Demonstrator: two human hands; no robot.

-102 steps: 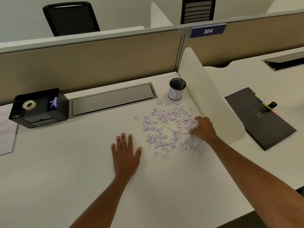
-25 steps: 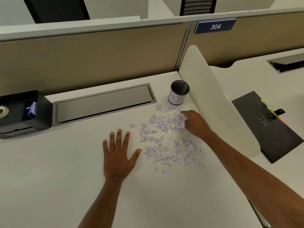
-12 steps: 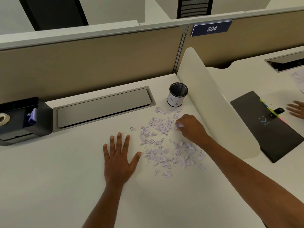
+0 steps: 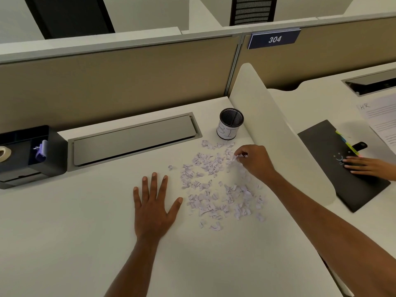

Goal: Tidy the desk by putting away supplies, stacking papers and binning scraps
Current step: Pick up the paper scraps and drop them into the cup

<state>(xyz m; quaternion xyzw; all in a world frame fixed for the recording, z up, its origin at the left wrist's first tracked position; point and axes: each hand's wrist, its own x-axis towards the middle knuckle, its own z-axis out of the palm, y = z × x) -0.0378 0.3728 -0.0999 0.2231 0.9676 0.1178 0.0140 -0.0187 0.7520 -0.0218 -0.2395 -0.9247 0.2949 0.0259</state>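
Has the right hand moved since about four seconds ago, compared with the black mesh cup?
Yes. The right hand is now nearer the mesh cup, at the far end of the scraps.

Paper scraps (image 4: 214,189) lie scattered on the desk (image 4: 64,232), right of centre. The left hand (image 4: 153,209) lies flat on the desk just left of them. The right hand (image 4: 255,160) pinches a few at their far right edge. Behind the scraps stands a cup (image 4: 230,124), beside the divider (image 4: 274,129) on the right. A cable hatch (image 4: 132,139) lies left of the cup, with an organizer (image 4: 51,151) further left. Beyond the divider, a folder (image 4: 334,151) lies on the neighbouring desk (image 4: 310,108).
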